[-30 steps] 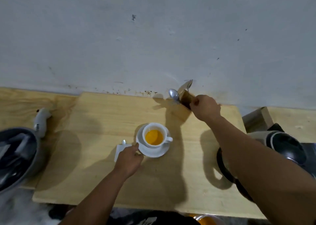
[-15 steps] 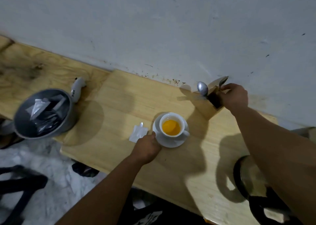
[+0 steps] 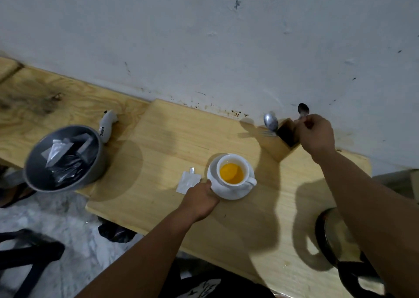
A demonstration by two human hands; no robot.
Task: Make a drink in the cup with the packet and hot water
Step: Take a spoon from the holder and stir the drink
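Note:
A white cup [image 3: 235,161] holding orange liquid stands on a white saucer [image 3: 235,192] in the middle of the wooden table [image 3: 176,134]. My left hand [image 3: 199,199] grips the saucer's near left rim. An opened white packet [image 3: 188,181] lies flat just left of the saucer. My right hand [image 3: 316,135] is at a wooden cutlery holder [image 3: 286,139] by the wall, fingers closed on the handle of a small spoon [image 3: 303,110] whose bowl points up. A larger spoon [image 3: 271,122] and a fork stay in the holder.
A grey round bin [image 3: 90,168] with wrappers inside sits at the table's left edge, a white handheld device [image 3: 106,127] behind it. A dark kettle [image 3: 328,236] stands at the right under my right forearm. The wall runs along the table's far side.
My right hand has closed on a small spoon and lifted it out of the holder. My left hand has stayed on the saucer. The view has swung left.

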